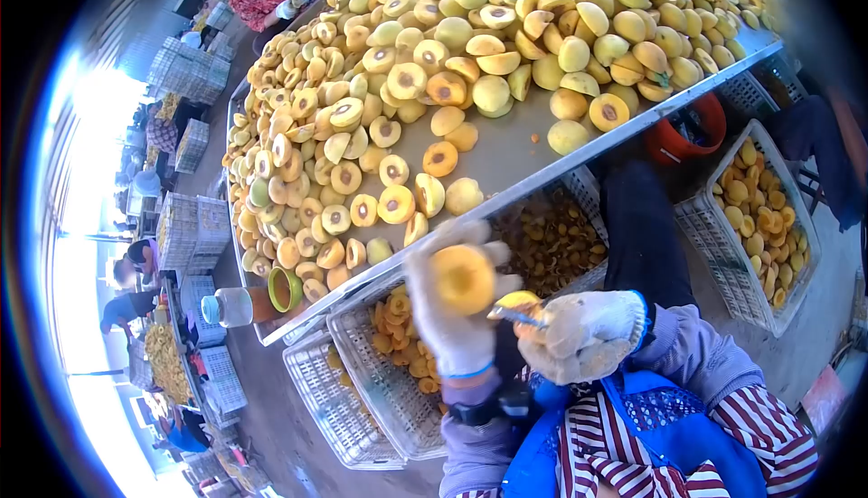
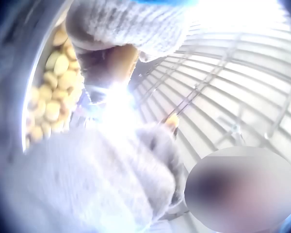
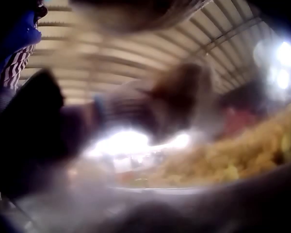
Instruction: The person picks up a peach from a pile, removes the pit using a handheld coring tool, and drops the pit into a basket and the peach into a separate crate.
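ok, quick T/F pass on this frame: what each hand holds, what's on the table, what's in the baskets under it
1. The left hand holds a peach half with its cut face toward the camera. True.
2. The right hand is empty. False: it grips a small metal tool with fruit at its tip.
3. Both hands wear white knit gloves. True.
4. The metal table carries only whole fruit. False: many halved peaches lie there, some cut face up.
5. The white basket under the table edge is empty. False: orange fruit pieces lie in it.
6. A red bucket sits below the table's far edge. True.
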`<state>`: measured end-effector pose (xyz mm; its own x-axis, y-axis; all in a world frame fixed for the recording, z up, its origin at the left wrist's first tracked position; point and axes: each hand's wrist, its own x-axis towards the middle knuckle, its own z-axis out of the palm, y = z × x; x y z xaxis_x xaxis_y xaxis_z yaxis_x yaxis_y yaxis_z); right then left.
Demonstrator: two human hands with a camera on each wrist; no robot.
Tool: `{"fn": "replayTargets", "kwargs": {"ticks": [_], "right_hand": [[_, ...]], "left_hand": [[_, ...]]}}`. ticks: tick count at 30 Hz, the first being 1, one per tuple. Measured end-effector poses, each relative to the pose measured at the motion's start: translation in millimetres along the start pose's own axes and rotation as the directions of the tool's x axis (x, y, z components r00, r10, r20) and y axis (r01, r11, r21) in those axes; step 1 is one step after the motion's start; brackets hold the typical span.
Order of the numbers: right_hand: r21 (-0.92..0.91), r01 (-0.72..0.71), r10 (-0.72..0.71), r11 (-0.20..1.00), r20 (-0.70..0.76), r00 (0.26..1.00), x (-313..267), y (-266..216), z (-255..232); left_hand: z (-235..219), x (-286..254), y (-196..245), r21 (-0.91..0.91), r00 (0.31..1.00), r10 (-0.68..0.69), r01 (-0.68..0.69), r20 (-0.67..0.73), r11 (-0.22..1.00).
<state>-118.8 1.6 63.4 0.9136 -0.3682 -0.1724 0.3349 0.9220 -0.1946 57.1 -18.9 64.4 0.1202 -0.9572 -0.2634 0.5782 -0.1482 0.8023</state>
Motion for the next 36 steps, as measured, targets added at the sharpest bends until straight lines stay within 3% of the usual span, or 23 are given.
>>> {"fn": "replayTargets", "kwargs": {"ticks": [1, 2, 3, 4, 5, 7, 8, 9, 10, 11, 13, 15, 18, 19, 20, 21, 22, 24, 25, 27, 29, 31, 36], "right_hand": [[-0.039, 0.031, -0.032, 0.999, -0.038, 0.999, -1.5, -3.6, -0.1], [-0.089, 0.066, -0.077, 0.994, -0.122, 0.990, -5.6, -5.1, -4.1], [-0.144, 0.082, -0.110, 0.986, -0.201, 0.973, -9.0, -6.6, -8.5], [-0.198, 0.073, -0.124, 0.977, -0.262, 0.957, -10.5, -7.8, -15.3], [-0.278, -0.076, 0.000, 0.958, -0.263, 0.965, -13.3, -17.2, -24.1], [-0.304, -0.160, 0.033, 0.939, -0.382, 0.924, -0.8, -17.8, -21.5], [-0.311, -0.202, 0.048, 0.929, -0.440, 0.897, 4.3, -17.2, -20.5], [-0.334, -0.207, 0.055, 0.919, -0.414, 0.909, 6.3, -18.2, -20.4], [-0.356, -0.211, 0.062, 0.910, -0.387, 0.920, 6.9, -18.9, -19.7], [-0.379, -0.213, 0.068, 0.901, -0.361, 0.930, 6.6, -19.9, -19.9], [-0.309, -0.188, 0.067, 0.932, -0.364, 0.929, 6.6, -22.6, -23.1], [-0.341, -0.191, 0.028, 0.920, -0.429, 0.903, 5.9, -23.8, -19.4], [-0.363, -0.094, -0.037, 0.927, -0.340, 0.940, 11.2, -19.7, -23.8], [-0.360, -0.066, -0.048, 0.931, -0.298, 0.953, 14.7, -21.0, -21.5], [-0.489, -0.199, -0.054, 0.849, -0.456, 0.888, 19.4, -21.7, -9.6], [-0.496, -0.190, -0.072, 0.847, -0.462, 0.884, 20.3, -22.8, -4.9], [-0.504, -0.181, -0.092, 0.845, -0.470, 0.878, 20.3, -23.6, -1.6], [-0.506, -0.104, -0.160, 0.856, -0.452, 0.878, 21.3, -26.0, 5.0], [-0.486, -0.044, -0.178, 0.873, -0.402, 0.898, 23.8, -22.6, -2.7], [-0.493, -0.096, -0.192, 0.865, -0.500, 0.845, 25.9, -26.5, 0.2], [-0.475, -0.091, -0.174, 0.875, -0.486, 0.856, 28.6, -25.1, 12.8], [-0.560, -0.109, -0.222, 0.821, -0.490, 0.843, 29.8, -24.0, 11.4], [-0.678, -0.078, -0.373, 0.731, -0.492, 0.787, 26.2, -15.8, 4.1]], "left_hand": [[-17.2, 2.6, 8.9, -0.030, 0.995, 0.073, -0.075, -0.061, 0.997], [-45.7, 7.7, 18.0, 0.122, 0.972, 0.184, -0.167, -0.148, 0.978], [-67.5, 12.9, 26.3, 0.530, 0.890, 0.400, -0.235, -0.219, 0.814], [-129.4, 30.6, 28.1, 0.943, 0.829, 0.559, -0.162, -0.031, 0.291], [-124.8, 27.1, 34.1, 0.895, 0.764, 0.589, 0.035, 0.263, -0.445], [-120.4, 49.9, 29.1, 0.976, 0.772, 0.600, -0.133, 0.211, -0.171], [-109.9, 64.3, 25.0, 0.973, 0.864, 0.503, -0.100, -0.019, 0.207], [-126.1, 88.7, 19.0, 0.978, 0.836, 0.510, -0.202, 0.202, -0.056], [-116.5, 109.5, 17.4, 0.985, 0.849, 0.510, -0.066, 0.139, -0.157], [-120.4, 134.0, 13.3, 0.984, 0.835, 0.528, -0.081, 0.153, -0.157], [-122.8, 177.5, 7.6, 0.982, 0.915, 0.389, 0.157, -0.106, -0.101], [-138.0, 205.4, -1.8, 0.965, 0.917, 0.386, 0.004, 0.102, -0.264], [-117.4, 203.6, 5.6, 0.995, 0.986, 0.133, 0.096, -0.098, 0.025], [-106.5, 192.8, 8.7, 0.964, 0.982, 0.116, 0.120, -0.151, 0.239], [-96.1, 180.5, 10.1, 0.886, 0.977, 0.090, 0.135, -0.193, 0.443], [-92.7, 172.3, 9.9, 0.767, 0.973, 0.051, 0.143, -0.223, 0.626], [-101.9, 167.1, 5.8, 0.693, 0.982, 0.112, 0.027, -0.155, 0.720], [-98.9, 150.3, -0.2, 0.440, 0.994, 0.104, -0.080, -0.030, 0.894], [-84.7, 132.2, -0.1, 0.302, 0.994, 0.100, -0.106, 0.036, 0.947], [-60.4, 103.3, 2.2, 0.245, 0.998, 0.048, -0.057, 0.041, 0.968], [-45.8, 81.6, -2.5, 0.165, 0.998, 0.000, -0.011, 0.065, 0.986], [-35.7, 68.7, -9.3, 0.267, 0.991, 0.049, -0.082, 0.127, 0.960], [7.9, 39.9, -10.4, 0.219, 0.968, 0.127, -0.175, 0.216, 0.960]]}}
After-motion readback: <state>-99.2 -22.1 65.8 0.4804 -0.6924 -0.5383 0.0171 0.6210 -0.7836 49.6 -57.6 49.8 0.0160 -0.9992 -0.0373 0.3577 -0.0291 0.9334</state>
